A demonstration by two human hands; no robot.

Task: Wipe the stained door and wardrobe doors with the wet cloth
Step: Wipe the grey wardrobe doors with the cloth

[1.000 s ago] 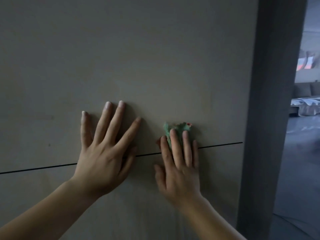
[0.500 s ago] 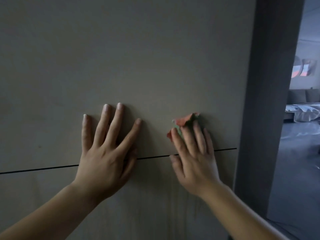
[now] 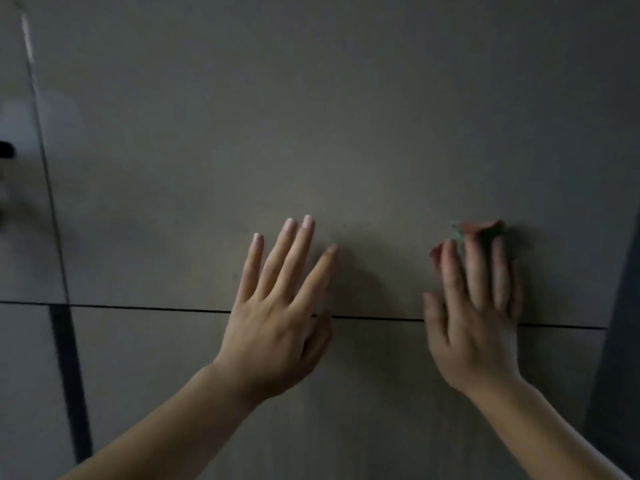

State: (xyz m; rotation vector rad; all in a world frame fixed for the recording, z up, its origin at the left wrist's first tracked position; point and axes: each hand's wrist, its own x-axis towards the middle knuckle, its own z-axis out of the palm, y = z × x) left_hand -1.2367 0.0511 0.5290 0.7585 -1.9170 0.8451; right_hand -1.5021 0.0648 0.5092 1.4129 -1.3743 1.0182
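Because the right hand [image 3: 474, 317] lies flat with its fingers straight and close together, it presses the cloth [image 3: 481, 228] against the wardrobe door [image 3: 346, 133] rather than clutching it. Only a red and green edge of the cloth shows, just beyond the fingertips. The left hand [image 3: 277, 306], well to the left of that press, rests open on the same door with its fingers spread, holding nothing. Both palms lie across the thin dark seam [image 3: 381, 319] that runs level under them.

To wipe well, I judge that the pressing hand should bear evenly through the palm and sweep in overlapping strokes along the seam, while the other hand steadies the door.

The cloth is bunched. Its visible edge lies crosswise to the fingers, roughly parallel with the seam, and its true long axis is hidden under the hand. Just right of the press stands a dark upright frame [image 3: 620, 341].
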